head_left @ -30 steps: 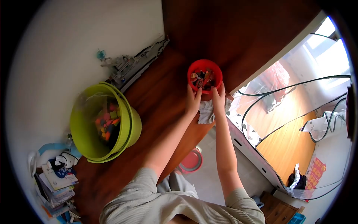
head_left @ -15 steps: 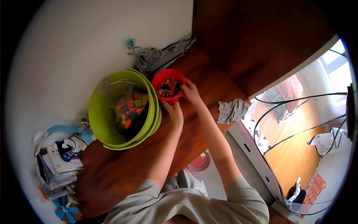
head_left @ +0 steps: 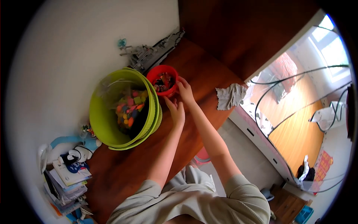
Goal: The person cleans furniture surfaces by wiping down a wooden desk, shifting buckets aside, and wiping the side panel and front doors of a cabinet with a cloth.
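Observation:
On the brown desk, a red bucket [head_left: 160, 70] holds a jumble of small dark, red and light pieces [head_left: 164, 82]. My right hand [head_left: 185, 92] grips its right side, thumb and fingers at the rim. Just below the bucket is my left hand [head_left: 176, 112], thumb and fingers apart, its fingertips at the bucket's lower edge; whether they press on it I cannot tell. Close on the left stand nested lime-green tubs [head_left: 100, 127], tilted in view, with colourful toy blocks [head_left: 131, 108] and clear plastic inside.
A grey brick-built ship model [head_left: 153, 52] lies behind the bucket along the wall. A crumpled grey cloth [head_left: 230, 97] rests at the desk's right edge. Stacked books [head_left: 69, 177] and a blue-and-white lamp-like object [head_left: 67, 140] are at the left. Dark cables [head_left: 257, 102] hang at the right.
The view has shifted slightly. My right hand remains at the red bucket's side; my left hand's fingers look a little more spread and lower against the bucket.

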The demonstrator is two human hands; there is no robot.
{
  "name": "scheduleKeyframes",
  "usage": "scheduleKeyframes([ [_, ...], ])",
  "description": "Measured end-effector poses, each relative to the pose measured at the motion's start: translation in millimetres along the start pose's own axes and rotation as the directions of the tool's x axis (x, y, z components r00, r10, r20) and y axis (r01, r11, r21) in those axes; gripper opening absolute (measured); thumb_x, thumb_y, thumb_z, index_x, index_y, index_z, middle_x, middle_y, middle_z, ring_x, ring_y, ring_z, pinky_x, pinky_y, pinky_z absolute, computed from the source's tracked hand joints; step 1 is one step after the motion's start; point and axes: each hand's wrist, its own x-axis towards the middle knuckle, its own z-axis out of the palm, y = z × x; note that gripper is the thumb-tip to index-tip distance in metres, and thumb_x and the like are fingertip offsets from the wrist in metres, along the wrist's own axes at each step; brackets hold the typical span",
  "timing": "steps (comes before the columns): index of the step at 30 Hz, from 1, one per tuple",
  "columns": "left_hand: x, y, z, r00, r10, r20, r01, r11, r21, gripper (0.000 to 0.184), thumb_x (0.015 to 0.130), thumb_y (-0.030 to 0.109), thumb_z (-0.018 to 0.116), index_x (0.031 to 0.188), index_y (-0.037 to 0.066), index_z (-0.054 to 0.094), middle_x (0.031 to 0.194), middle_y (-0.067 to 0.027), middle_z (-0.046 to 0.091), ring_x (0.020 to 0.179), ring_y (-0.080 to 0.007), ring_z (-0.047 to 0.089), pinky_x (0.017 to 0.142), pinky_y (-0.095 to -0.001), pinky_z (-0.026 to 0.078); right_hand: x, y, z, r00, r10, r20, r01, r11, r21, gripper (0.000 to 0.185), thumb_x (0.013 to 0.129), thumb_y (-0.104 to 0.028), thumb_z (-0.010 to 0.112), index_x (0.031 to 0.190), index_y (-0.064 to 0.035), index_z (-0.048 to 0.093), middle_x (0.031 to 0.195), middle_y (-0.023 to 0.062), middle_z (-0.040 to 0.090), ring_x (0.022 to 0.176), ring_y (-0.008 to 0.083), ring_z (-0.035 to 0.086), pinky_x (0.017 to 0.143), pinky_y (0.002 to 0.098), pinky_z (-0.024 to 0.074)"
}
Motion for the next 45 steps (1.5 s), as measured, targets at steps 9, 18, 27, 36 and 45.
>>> scheduleKeyframes([
  [9, -33.7, -9.6, -6.3, 0.938, -0.274, 0.211, 0.264, 0.962, 0.076, 0.074, 0.089, 0.01, 0.046, 0.15, 0.003, 0.004, 0.156, -0.0168, 0.009, 0.137, -0.0295, 0.031, 0.112, -0.0365, 0.025, -117.0, 0.9, -65.4, 0.882, -0.315, -0.351, 0.066, 0.819, -0.57, 0.032, 0.089, -0.01, 0.051, 0.119, -0.0034, 0.059, 0.115, 0.0145, 0.063, 0.103, 0.0267, 0.06, 0.091, 0.0342, 0.0466],
  [18, -51.9, -52.7, 0.4, 0.817, -0.23, 0.529, 0.118, 0.964, 0.238, 0.053, 0.09, 0.007, 0.047, 0.14, 0.004, 0.033, 0.135, -0.0194, 0.045, 0.122, -0.0293, 0.048, 0.104, -0.0363, 0.037, -146.2, 18.0, -93.2, 0.896, -0.253, -0.364, -0.313, 0.22, -0.924, 0.066, 0.085, -0.027, 0.053, 0.141, 0.0015, 0.034, 0.148, 0.0238, 0.028, 0.14, 0.0379, 0.021, 0.113, 0.0472, 0.0212],
  [27, -45.3, -61.1, 17.3, 0.757, -0.216, 0.617, 0.025, 0.953, 0.303, 0.035, 0.091, 0.012, 0.048, 0.123, 0.0, 0.053, 0.119, -0.0164, 0.061, 0.112, -0.0254, 0.058, 0.096, -0.0334, 0.043, -151.9, 6.9, -108.4, 0.913, -0.322, -0.251, -0.195, 0.198, -0.961, 0.054, 0.084, -0.021, 0.053, 0.135, -0.0035, 0.046, 0.14, 0.0191, 0.043, 0.13, 0.0346, 0.039, 0.107, 0.0413, 0.0325],
  [36, -45.7, -88.2, 141.4, 0.772, 0.153, 0.617, -0.533, 0.684, 0.498, 0.038, 0.09, 0.015, 0.055, 0.125, 0.002, 0.051, 0.137, -0.02, 0.044, 0.127, -0.037, 0.042, 0.105, -0.0411, 0.036, -89.9, -43.8, -251.8, 0.807, -0.582, -0.106, 0.039, 0.23, -0.972, 0.057, 0.081, -0.012, 0.057, 0.133, 0.0056, 0.04, 0.131, 0.027, 0.044, 0.12, 0.0441, 0.041, 0.104, 0.0476, 0.0333],
  [45, -47.8, -120.7, 206.6, 0.829, 0.251, 0.5, -0.536, 0.104, 0.838, 0.054, 0.091, 0.027, 0.046, 0.14, 0.006, 0.039, 0.149, -0.014, 0.032, 0.139, -0.0321, 0.026, 0.114, -0.0451, 0.019, -36.0, -41.5, -299.1, 0.937, -0.279, 0.208, 0.253, 0.134, -0.958, 0.069, 0.089, -0.03, 0.046, 0.139, 0.0129, 0.026, 0.147, 0.0314, 0.023, 0.14, 0.045, 0.015, 0.114, 0.0517, 0.0111],
])
